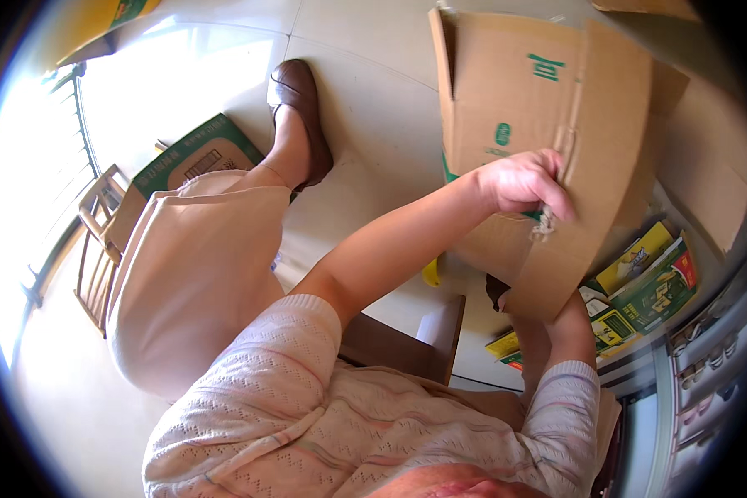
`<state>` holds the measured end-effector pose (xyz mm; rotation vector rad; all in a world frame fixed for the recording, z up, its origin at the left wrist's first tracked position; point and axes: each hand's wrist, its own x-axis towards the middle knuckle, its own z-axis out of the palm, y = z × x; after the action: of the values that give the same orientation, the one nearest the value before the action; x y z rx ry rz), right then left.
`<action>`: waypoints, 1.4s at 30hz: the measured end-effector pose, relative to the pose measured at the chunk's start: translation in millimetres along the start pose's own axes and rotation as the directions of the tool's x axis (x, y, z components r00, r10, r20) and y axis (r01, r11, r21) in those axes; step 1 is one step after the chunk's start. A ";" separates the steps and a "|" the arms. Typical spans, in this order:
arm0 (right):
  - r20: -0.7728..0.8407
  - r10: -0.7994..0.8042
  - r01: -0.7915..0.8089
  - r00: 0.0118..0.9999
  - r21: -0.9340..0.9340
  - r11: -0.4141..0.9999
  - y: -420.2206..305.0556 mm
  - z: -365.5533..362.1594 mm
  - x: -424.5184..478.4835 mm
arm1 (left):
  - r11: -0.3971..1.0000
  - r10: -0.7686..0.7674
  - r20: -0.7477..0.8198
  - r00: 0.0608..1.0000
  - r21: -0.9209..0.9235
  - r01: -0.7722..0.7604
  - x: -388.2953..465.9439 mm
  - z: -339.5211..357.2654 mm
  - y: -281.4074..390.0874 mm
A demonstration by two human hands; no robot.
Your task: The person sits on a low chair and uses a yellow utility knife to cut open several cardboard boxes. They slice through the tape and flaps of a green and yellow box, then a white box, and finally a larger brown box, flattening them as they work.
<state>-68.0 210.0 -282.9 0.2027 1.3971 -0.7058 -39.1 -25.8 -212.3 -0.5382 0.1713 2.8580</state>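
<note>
A large brown cardboard box [510, 75] with green print is tilted before me on the right, with a long flap [616, 124] along its near side. My left hand [526, 183] reaches across and is closed at the edge of this flap. Pale knotted twine [543, 224] runs through that grip and shows just below my thumb. My right forearm [573, 336] passes behind the lower end of the flap, which hides my right hand.
Flattened printed cartons [653, 286] stand at the right beside a shoe rack [709, 373]. A green-and-brown box [193, 155] and a bamboo chair [99, 218] are beyond my left leg. A brown low stool [398, 342] is beneath me. A yellow object [431, 272] lies on the tiled floor [367, 124].
</note>
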 end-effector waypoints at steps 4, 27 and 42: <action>-0.002 0.052 -0.052 0.999 0.029 0.998 -0.8 -6.1 -0.5 | 0.994 -0.048 0.264 0.963 -0.083 0.072 13.3 -11.1 5.6; -0.090 0.097 -0.067 0.991 0.290 0.955 3.1 -48.8 -45.7 | 0.946 0.315 -0.519 0.795 0.235 -0.222 -126.6 -103.3 15.2; -0.291 -0.192 0.309 0.937 0.436 0.845 -143.8 -148.7 -107.8 | 0.425 0.786 -0.539 0.304 0.827 0.367 5.0 -87.2 -46.3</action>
<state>-272.7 211.8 -171.1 0.5121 1.4710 -1.2834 -2.4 6.5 -298.2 -1.9192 2.0134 1.5902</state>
